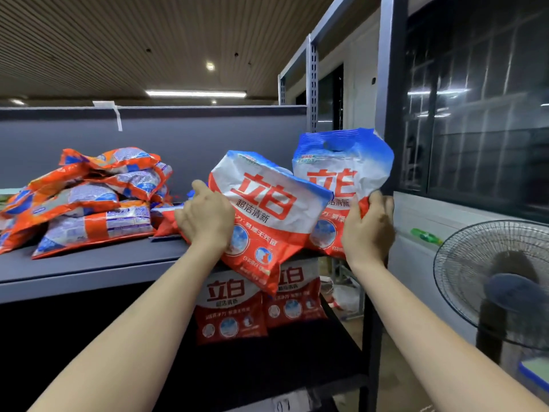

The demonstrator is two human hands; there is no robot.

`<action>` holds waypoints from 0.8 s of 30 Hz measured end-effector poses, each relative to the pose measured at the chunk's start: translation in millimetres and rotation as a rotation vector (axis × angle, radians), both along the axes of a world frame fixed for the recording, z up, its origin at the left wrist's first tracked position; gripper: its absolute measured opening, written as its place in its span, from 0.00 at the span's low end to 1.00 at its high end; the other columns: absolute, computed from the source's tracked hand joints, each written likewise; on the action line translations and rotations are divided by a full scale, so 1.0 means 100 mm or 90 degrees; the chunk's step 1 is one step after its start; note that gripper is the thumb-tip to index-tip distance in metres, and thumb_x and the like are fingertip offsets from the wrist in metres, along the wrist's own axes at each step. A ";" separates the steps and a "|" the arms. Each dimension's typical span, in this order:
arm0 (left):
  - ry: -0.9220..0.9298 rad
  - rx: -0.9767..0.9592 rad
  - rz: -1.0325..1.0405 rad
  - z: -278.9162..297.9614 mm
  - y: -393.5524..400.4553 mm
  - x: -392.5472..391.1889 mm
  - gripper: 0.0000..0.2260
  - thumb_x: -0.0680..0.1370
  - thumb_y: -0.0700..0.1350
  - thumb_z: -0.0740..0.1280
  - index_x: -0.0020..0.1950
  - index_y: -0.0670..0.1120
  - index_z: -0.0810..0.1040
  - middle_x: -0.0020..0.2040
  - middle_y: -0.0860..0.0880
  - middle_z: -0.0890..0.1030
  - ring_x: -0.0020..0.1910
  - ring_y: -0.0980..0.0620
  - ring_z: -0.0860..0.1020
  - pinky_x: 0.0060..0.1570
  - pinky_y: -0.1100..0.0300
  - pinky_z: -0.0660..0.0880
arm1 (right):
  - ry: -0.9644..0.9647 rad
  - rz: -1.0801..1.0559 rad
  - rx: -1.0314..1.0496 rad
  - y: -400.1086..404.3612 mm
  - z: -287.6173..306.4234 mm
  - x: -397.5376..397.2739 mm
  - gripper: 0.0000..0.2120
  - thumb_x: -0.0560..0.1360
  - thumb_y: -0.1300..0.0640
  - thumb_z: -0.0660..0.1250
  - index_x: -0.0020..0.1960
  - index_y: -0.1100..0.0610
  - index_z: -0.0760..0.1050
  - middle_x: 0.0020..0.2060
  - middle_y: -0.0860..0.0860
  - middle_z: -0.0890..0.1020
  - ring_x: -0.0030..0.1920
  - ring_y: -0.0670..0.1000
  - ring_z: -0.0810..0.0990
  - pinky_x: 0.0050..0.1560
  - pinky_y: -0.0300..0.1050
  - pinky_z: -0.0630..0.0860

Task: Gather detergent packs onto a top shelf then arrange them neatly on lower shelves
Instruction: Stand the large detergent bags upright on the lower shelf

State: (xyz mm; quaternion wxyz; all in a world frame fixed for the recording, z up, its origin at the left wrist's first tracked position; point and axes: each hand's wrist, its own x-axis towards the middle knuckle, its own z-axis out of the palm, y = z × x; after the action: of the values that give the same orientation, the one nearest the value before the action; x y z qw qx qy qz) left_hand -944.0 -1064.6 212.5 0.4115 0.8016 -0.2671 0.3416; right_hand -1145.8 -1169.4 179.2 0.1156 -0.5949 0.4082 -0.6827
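Observation:
My left hand point(205, 217) grips the left edge of a red, white and blue detergent pack point(267, 209), which is tilted over the front edge of the top shelf point(89, 266). My right hand point(368, 230) grips the lower right edge of a second, upright pack point(341, 173) beside the shelf's right post. A heap of several orange and blue packs point(89, 200) lies on the top shelf at left. Two more packs point(231, 310) stand upright side by side on the lower shelf point(297, 361), right under my hands.
The dark metal shelf post point(389, 114) rises just right of my right hand. A standing fan point(493, 283) is at lower right in front of a window. A grey partition point(178, 138) backs the top shelf.

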 end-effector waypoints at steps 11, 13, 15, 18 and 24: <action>0.171 0.040 -0.149 0.01 0.22 -0.05 0.08 0.80 0.48 0.55 0.52 0.49 0.73 0.54 0.42 0.79 0.55 0.39 0.75 0.58 0.48 0.65 | -0.103 0.162 0.262 -0.11 -0.08 -0.17 0.15 0.76 0.56 0.65 0.57 0.59 0.63 0.58 0.56 0.76 0.44 0.49 0.73 0.31 0.35 0.61; 0.165 -0.008 -0.116 -0.07 0.28 -0.12 0.09 0.80 0.48 0.54 0.53 0.47 0.71 0.54 0.40 0.79 0.54 0.37 0.75 0.58 0.47 0.65 | -0.092 0.162 0.291 -0.12 -0.10 -0.18 0.11 0.77 0.54 0.65 0.54 0.57 0.65 0.56 0.55 0.78 0.40 0.48 0.70 0.37 0.38 0.67; 0.163 -0.088 -0.073 -0.16 0.36 -0.22 0.10 0.81 0.47 0.54 0.55 0.45 0.72 0.52 0.38 0.79 0.53 0.36 0.75 0.57 0.46 0.66 | -0.078 0.169 0.304 -0.14 -0.12 -0.18 0.07 0.78 0.53 0.63 0.50 0.55 0.69 0.52 0.55 0.81 0.40 0.50 0.75 0.42 0.44 0.72; 0.188 -0.196 -0.039 -0.29 0.45 -0.36 0.11 0.81 0.46 0.54 0.55 0.44 0.73 0.52 0.37 0.80 0.51 0.36 0.75 0.58 0.45 0.67 | -0.129 0.233 0.324 -0.10 -0.15 -0.20 0.06 0.78 0.50 0.62 0.50 0.52 0.71 0.50 0.52 0.82 0.43 0.51 0.81 0.48 0.50 0.79; 0.192 -0.293 0.036 -0.65 0.64 -0.53 0.14 0.81 0.48 0.53 0.59 0.44 0.72 0.52 0.39 0.81 0.51 0.36 0.77 0.59 0.45 0.68 | -0.199 0.157 0.225 0.05 -0.38 -0.38 0.14 0.76 0.44 0.64 0.39 0.53 0.70 0.42 0.55 0.82 0.45 0.59 0.81 0.45 0.49 0.75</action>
State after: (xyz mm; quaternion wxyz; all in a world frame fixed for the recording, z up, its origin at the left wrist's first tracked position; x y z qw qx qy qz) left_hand -997.4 -1000.2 147.0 0.6083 0.7360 -0.0960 0.2812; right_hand -1184.3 -1164.1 141.7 0.3615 -0.4983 0.4229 -0.6650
